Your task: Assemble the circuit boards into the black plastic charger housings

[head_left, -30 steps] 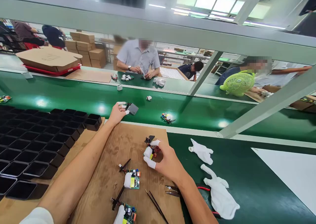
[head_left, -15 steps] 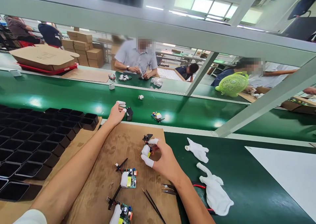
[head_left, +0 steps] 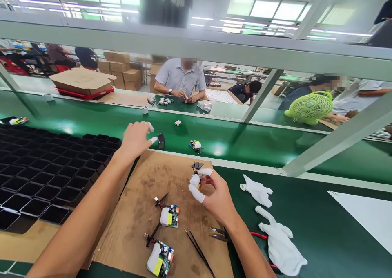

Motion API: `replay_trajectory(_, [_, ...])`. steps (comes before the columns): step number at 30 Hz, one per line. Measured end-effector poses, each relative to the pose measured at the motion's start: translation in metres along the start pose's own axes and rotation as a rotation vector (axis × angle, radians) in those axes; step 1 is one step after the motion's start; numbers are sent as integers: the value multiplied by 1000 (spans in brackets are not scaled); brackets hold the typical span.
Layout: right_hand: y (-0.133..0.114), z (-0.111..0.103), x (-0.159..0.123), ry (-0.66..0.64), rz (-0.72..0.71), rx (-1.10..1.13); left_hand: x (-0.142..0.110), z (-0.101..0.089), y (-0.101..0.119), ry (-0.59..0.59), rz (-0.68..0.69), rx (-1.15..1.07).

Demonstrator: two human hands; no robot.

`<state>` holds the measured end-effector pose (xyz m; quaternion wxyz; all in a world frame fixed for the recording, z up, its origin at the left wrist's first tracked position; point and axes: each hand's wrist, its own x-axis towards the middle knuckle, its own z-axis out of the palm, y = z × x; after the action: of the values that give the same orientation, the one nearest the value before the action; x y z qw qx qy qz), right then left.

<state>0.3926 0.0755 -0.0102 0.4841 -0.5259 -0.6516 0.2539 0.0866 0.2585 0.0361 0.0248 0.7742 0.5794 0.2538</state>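
My right hand [head_left: 214, 190], with white finger cots on thumb and forefinger, pinches a small circuit board [head_left: 195, 181] over the cardboard sheet [head_left: 137, 208]. A black plug plate [head_left: 197, 165] is wired to that board. Above the green conveyor belt [head_left: 101, 126], my left hand [head_left: 134, 138] is open, thumb and finger apart. Just right of its fingertips a black case [head_left: 161, 141] stands on the belt, not touched. Two more circuit boards, an upper one [head_left: 170, 216] and a lower one [head_left: 161, 257], lie on the cardboard, each wired to a black plug piece.
Rows of black cases [head_left: 55, 167] fill the left side. Tweezers [head_left: 199, 249] and pliers [head_left: 218, 233] lie near my right forearm, white gloves [head_left: 281, 241] beyond. Another board [head_left: 196, 145] sits on the belt. A co-worker [head_left: 182, 81] faces me; a metal beam [head_left: 196, 45] spans overhead.
My left hand has let go of the black case and drawn back left of it, fingers spreading. My right hand still holds the circuit board. The camera view has shifted.
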Motion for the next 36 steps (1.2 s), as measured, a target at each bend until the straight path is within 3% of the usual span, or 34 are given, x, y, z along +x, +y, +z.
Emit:
replay_trajectory(5, [1, 0, 1, 7, -9, -22, 16, 37, 40, -84, 172, -11])
replay_trajectory(11, [0, 1, 1, -19, -31, -117, 51, 92, 80, -291, 407, -120])
replay_trajectory(16, [4, -1, -3, -99, -25, -347, 80, 120, 94, -440, 430, -178])
replay_trajectory(21, [3, -4, -2, -117, -24, -525, 91, 121, 87, -492, 314, -192])
replay_trajectory(27, [6, -2, 6, 80, 126, -199, 52, 94, 92, -287, 167, -264])
replay_trajectory(32, [12, 2, 10, 137, 230, 105, -10, 73, 118, -105, 241, -357])
replay_trajectory(36, [10, 6, 9, 168, 301, 321, -56, 72, 136, -14, 309, -366])
